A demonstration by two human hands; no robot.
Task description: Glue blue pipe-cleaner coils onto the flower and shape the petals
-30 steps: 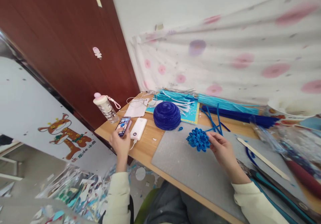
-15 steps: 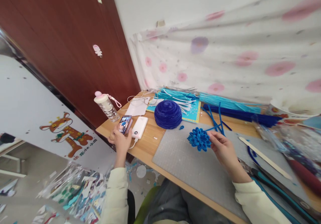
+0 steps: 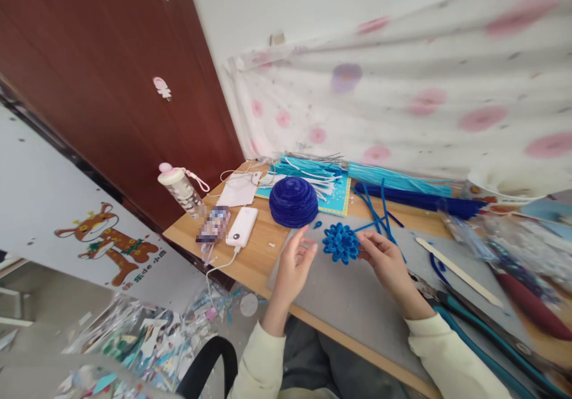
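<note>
A blue looped pipe-cleaner flower (image 3: pixel 341 243) is held over the grey cutting mat (image 3: pixel 330 298), pinched at its right side by my right hand (image 3: pixel 386 265). Its stem reaches toward a few loose blue pipe cleaners (image 3: pixel 383 208). My left hand (image 3: pixel 295 262) hangs to the left of the flower, fingers apart and holding nothing. Behind the hands sits a dark blue wound dome (image 3: pixel 294 202), with a small blue loop (image 3: pixel 317 224) beside it. The phone (image 3: pixel 213 224) lies at the left of the table, next to a white power bank (image 3: pixel 242 226).
A bottle (image 3: pixel 181 190) stands at the table's left corner. Light blue (image 3: pixel 393 178) and dark blue pipe-cleaner bundles (image 3: pixel 429 199) lie along the back. On the right are a wooden stick (image 3: pixel 458 272), teal-handled tools (image 3: pixel 473 321) and plastic bags (image 3: pixel 527 256).
My left hand has let go of the phone and moved right, close to the flower. The phone now rests on the table. My right hand still holds the flower.
</note>
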